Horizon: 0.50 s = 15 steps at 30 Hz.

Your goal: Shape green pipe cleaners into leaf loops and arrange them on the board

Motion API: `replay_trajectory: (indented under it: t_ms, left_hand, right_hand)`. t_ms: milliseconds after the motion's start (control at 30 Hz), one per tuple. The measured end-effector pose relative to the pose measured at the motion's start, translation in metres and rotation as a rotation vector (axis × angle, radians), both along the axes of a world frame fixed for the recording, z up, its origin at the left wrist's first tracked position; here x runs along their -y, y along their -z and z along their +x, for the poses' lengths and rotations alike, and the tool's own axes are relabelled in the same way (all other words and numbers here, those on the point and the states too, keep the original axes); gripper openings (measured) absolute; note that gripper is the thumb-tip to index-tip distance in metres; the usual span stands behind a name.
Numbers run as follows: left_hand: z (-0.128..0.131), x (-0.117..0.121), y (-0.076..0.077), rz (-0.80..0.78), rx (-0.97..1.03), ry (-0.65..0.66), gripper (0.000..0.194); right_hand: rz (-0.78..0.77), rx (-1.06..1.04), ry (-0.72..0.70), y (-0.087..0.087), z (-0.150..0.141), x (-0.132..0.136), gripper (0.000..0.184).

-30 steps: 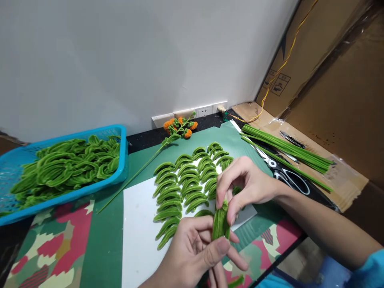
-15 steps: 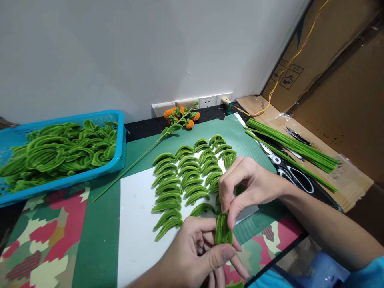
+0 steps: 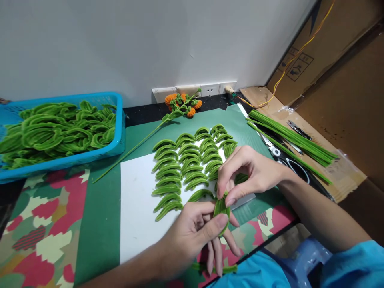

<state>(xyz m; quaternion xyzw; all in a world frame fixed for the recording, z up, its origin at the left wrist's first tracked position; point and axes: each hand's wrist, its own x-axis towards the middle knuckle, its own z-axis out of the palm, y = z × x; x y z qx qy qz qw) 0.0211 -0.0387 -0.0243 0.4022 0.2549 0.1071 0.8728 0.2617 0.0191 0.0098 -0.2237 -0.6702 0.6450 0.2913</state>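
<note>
A fuzzy green pipe-cleaner leaf [image 3: 221, 207] is pinched between my two hands, just above the near edge of the table. My left hand [image 3: 195, 228] is closed on its lower part, thumb pressed across the front, with the other fingers extended behind. My right hand [image 3: 247, 174] pinches the top tip between thumb and fingertips. Beyond them, rows of curved green pipe-cleaner leaves [image 3: 192, 168] lie on a white sheet [image 3: 141, 216]. Under my left fingers another green fuzzy strip [image 3: 230, 269] lies partly hidden.
At left stands a blue plastic basket [image 3: 120, 132] heaped with green leaves. A stem with orange pumpkin-like pieces [image 3: 191, 112] lies by the wall. At right are green pipe-cleaner stems [image 3: 297, 138], scissors [image 3: 295, 168], small snips [image 3: 298, 129] and cardboard boxes [image 3: 339, 80].
The view has tipped down a little, so the scene sits higher. My left thumb has shifted up the leaf, which now leans slightly. More of the strip below shows.
</note>
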Motion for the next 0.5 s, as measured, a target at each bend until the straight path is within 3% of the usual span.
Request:
replay_trajectory:
  t_ms: [200, 400, 500]
  left_hand:
    - [0.002, 0.001, -0.003, 0.032, -0.039, -0.019, 0.043]
    - [0.003, 0.001, -0.006, 0.080, -0.068, -0.038, 0.045]
    - [0.003, 0.001, -0.005, 0.120, -0.076, -0.055, 0.045]
  right_hand:
    - [0.009, 0.050, 0.016, -0.004, 0.002, 0.003, 0.018]
    - [0.116, 0.126, 0.048, -0.004, 0.004, 0.003, 0.020]
    - [0.180, 0.145, 0.121, -0.014, 0.008, 0.005, 0.016]
